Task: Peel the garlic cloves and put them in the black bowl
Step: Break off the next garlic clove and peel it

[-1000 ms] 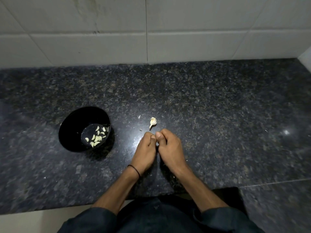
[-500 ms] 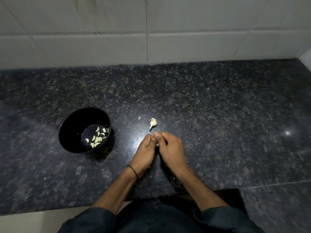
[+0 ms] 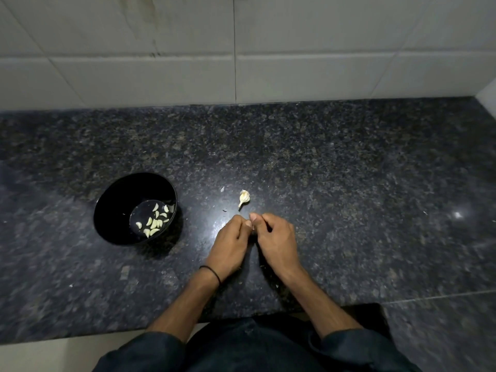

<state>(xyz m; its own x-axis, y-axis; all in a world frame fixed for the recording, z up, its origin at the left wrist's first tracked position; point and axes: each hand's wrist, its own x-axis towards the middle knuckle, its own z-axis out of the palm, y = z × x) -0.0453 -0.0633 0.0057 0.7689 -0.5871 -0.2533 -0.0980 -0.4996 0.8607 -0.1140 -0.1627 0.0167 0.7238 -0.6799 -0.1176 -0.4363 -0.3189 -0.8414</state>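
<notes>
My left hand (image 3: 230,244) and my right hand (image 3: 275,238) meet thumb to thumb low over the dark granite counter (image 3: 349,183), fingers curled. They pinch something small between them, most likely a garlic clove; it is almost wholly hidden by the fingertips. A small remnant of a garlic bulb (image 3: 244,197) lies on the counter just beyond my fingertips. The black bowl (image 3: 118,200) stands to the left of my hands and holds several peeled pale cloves (image 3: 154,222) in its bottom.
Small flakes of garlic skin (image 3: 222,189) lie scattered near the bulb and by my wrists. A white tiled wall (image 3: 241,63) closes the counter at the back. The counter's front edge runs just under my forearms.
My hands stay pressed together at the same spot; the fingers have shifted only slightly. Bowl and garlic bulb have not moved.
</notes>
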